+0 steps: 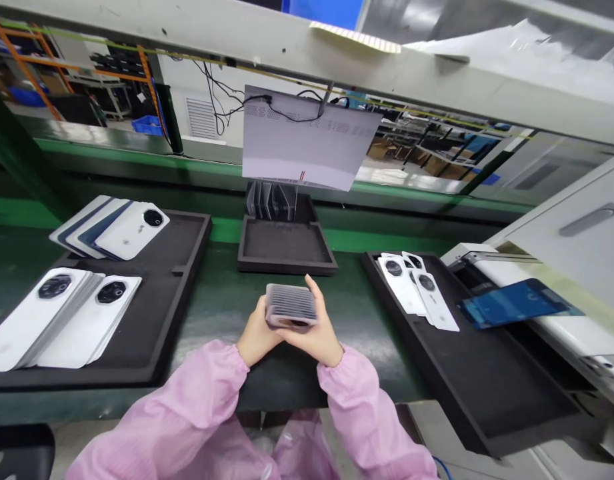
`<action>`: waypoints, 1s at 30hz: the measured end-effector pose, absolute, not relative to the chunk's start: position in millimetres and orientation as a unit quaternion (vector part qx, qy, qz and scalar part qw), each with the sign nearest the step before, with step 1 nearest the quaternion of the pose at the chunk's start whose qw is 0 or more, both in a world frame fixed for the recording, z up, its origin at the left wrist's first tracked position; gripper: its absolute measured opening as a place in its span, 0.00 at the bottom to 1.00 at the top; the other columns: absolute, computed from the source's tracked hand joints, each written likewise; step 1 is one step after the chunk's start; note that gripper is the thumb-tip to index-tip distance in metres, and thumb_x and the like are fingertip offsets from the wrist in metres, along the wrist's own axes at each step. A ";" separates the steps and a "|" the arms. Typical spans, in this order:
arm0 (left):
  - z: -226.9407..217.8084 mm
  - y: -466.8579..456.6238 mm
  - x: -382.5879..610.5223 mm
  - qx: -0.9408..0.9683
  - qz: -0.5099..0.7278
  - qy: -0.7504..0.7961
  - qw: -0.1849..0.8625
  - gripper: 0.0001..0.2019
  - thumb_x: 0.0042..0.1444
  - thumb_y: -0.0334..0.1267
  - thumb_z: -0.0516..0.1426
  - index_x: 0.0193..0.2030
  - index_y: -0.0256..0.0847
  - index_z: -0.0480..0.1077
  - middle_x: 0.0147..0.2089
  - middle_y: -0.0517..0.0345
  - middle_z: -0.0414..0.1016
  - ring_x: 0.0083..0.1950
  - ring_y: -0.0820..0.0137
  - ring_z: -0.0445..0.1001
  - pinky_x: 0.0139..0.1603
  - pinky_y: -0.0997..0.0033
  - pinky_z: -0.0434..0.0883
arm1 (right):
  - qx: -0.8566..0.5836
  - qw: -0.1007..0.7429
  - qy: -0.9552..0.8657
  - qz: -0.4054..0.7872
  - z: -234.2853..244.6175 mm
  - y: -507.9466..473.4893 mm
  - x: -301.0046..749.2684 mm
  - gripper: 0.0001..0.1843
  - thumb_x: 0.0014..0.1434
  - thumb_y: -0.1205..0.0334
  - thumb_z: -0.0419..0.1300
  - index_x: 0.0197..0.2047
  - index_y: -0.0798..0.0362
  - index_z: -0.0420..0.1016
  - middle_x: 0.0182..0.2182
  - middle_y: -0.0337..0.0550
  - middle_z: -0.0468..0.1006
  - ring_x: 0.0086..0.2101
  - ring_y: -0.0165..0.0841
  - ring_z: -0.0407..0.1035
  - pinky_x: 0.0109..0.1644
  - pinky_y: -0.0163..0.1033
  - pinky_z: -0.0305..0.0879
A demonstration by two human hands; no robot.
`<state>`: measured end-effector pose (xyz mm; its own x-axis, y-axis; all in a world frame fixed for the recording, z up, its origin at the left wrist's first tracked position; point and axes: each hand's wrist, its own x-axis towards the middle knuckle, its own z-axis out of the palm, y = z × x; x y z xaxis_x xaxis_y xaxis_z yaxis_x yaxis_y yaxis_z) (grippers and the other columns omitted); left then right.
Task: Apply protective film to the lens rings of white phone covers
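A stack of thin, flat dark pieces with pale edges (291, 304) is held between my two hands, above the front of the green bench. My left hand (260, 335) closes on its left side. On the right side my right hand (319, 331) grips it, thumb and fingers pressed to the edges. What the pieces are does not show clearly. Just beyond my hands lies a small black foam tray (287, 241), with several similar dark thin pieces (271, 201) standing at its back.
At left, a black tray (159, 293) bears several white phone back covers (131, 230). Another black tray (487, 373) at right holds white covers (404, 283). A blue-filmed panel (519, 303) rests on a white machine (577, 333). A white panel (307, 143) hangs ahead.
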<state>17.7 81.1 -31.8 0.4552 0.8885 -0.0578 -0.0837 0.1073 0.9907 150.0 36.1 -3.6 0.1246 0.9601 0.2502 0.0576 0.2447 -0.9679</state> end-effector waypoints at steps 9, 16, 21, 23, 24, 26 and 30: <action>-11.5 84.2 8.1 0.518 0.274 0.247 0.771 0.31 0.44 0.47 0.63 0.54 0.40 0.59 0.49 0.47 0.71 0.50 0.58 0.71 0.48 0.58 0.68 | -0.416 0.640 -0.361 0.537 -6.4 58.9 145.3 0.23 0.45 0.50 0.66 0.41 0.55 0.71 0.36 0.46 0.79 0.37 0.39 0.74 0.42 0.44 0.72; 16.2 82.2 -12.3 0.482 0.082 0.160 0.858 0.24 0.44 0.35 0.57 0.50 0.32 0.65 0.44 0.40 0.76 0.36 0.60 0.77 0.20 0.75 0.69 | -0.366 0.607 -0.407 0.576 23.8 62.3 187.4 0.33 0.36 0.53 0.71 0.46 0.51 0.70 0.39 0.42 0.77 0.37 0.32 0.72 0.40 0.36 0.69; 38.0 94.5 -31.9 0.448 -0.061 0.143 0.880 0.23 0.49 0.41 0.56 0.49 0.30 0.67 0.40 0.39 0.77 0.30 0.61 0.78 0.15 0.78 0.65 | -0.376 0.490 -0.459 0.639 29.3 67.1 212.1 0.45 0.21 0.64 0.74 0.49 0.52 0.70 0.35 0.40 0.78 0.32 0.33 0.72 0.38 0.39 0.70; 46.5 104.2 -38.3 0.416 -0.058 0.141 0.897 0.35 0.50 0.60 0.50 0.54 0.31 0.64 0.44 0.36 0.76 0.30 0.61 0.78 0.15 0.76 0.66 | -0.395 0.483 -0.457 0.634 20.8 71.0 206.0 0.37 0.27 0.62 0.73 0.46 0.54 0.71 0.31 0.39 0.77 0.29 0.32 0.72 0.33 0.37 0.69; 49.7 108.7 -40.4 0.407 -0.016 0.147 0.902 0.42 0.47 0.67 0.47 0.55 0.31 0.63 0.45 0.34 0.76 0.28 0.61 0.78 0.16 0.74 0.67 | -0.406 0.499 -0.450 0.619 15.0 73.6 200.6 0.33 0.32 0.59 0.71 0.44 0.55 0.71 0.30 0.39 0.76 0.28 0.32 0.71 0.32 0.36 0.68; 52.4 114.3 -39.4 0.406 0.142 0.176 0.885 0.47 0.41 0.72 0.48 0.54 0.29 0.63 0.44 0.32 0.76 0.25 0.64 0.76 0.20 0.70 0.70 | -0.430 0.557 -0.427 0.567 3.1 79.0 187.4 0.27 0.40 0.52 0.66 0.43 0.55 0.69 0.31 0.40 0.75 0.28 0.32 0.70 0.32 0.37 0.68; 35.9 105.1 -6.2 0.393 0.422 0.232 0.784 0.25 0.53 0.52 0.57 0.55 0.43 0.63 0.51 0.53 0.74 0.43 0.74 0.74 0.46 0.76 0.69 | -0.480 0.685 -0.369 0.405 -8.4 80.7 160.6 0.31 0.43 0.52 0.64 0.48 0.51 0.59 0.39 0.42 0.70 0.38 0.34 0.68 0.44 0.41 0.66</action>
<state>-6.2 105.1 35.9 0.5370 0.8430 -0.0319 -0.4785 0.3355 0.8115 160.6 80.7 -8.4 0.3986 0.9096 0.1167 -0.2008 0.2108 -0.9567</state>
